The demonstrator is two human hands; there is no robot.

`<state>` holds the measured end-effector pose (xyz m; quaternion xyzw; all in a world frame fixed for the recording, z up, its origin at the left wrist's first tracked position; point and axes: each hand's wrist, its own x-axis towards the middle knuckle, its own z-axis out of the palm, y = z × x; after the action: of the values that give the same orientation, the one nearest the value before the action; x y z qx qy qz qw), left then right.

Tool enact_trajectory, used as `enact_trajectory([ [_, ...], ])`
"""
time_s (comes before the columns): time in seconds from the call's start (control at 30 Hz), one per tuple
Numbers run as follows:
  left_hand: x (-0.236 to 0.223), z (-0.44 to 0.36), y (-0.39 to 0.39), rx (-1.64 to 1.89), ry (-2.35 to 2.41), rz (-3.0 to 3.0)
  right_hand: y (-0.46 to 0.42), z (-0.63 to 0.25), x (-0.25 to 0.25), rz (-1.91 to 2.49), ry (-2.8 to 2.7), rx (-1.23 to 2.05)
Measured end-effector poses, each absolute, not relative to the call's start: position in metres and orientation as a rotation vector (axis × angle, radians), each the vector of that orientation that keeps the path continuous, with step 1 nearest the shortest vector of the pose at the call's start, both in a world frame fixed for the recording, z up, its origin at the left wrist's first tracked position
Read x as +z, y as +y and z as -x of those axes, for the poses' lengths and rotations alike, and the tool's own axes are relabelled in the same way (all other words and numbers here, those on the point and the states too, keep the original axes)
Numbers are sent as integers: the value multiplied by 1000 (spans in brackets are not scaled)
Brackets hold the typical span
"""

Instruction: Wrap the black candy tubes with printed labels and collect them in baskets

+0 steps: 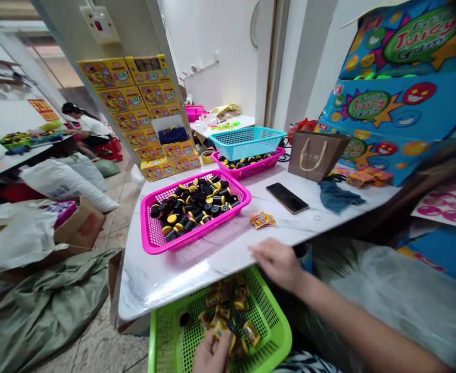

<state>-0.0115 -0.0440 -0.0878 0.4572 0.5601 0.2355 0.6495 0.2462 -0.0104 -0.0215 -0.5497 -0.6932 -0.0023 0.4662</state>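
Observation:
My left hand [212, 354] is at the bottom edge of the view, among gold-and-yellow candy packets [223, 311] in a green plastic basket [268, 331]. Its fingers touch the packets, and I cannot tell whether they hold one. My right hand [276, 264] hangs over the near edge of the white marble-patterned table [165, 285], fingers loose and holding nothing. A small candy packet [262, 220] lies on the table beyond it. A pink basket [196, 207] holds several black cylinders with yellow caps.
A second pink basket [249, 163] sits under a blue basket [247, 142]. A phone [287, 198], a blue cloth [338, 196] and a paper bag [317, 155] lie further along the table. Juicy Gum boxes [391, 88] stand right. A seated person [84, 127] works at the far left.

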Motion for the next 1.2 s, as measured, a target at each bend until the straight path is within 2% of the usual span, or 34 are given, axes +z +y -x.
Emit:
enact_trajectory([
  [0.1, -78, 11, -39, 571, 1304, -1259, 39, -298, -7, 1593, -1646, -165],
  [0.33, -81, 24, -36, 387, 1498, -1820, 73, -345, -11, 1742, -1970, -29],
  [0.6, -118, 52, -55, 434, 1522, -1789, 44, -332, -39, 1665, -1889, -211],
  [0.83, -104, 52, -55, 528, 1521, -1767, 64, -332, -31, 1542, -1982, -332],
  [1.03, -101, 50, -56, 598, 1522, -1759, 69, -319, -23, 1432, -1962, -300],
  [1.2, -104, 52, -56, 587, 1478, -1846, 59, -283, -23, 1426, -2249, -225],
])
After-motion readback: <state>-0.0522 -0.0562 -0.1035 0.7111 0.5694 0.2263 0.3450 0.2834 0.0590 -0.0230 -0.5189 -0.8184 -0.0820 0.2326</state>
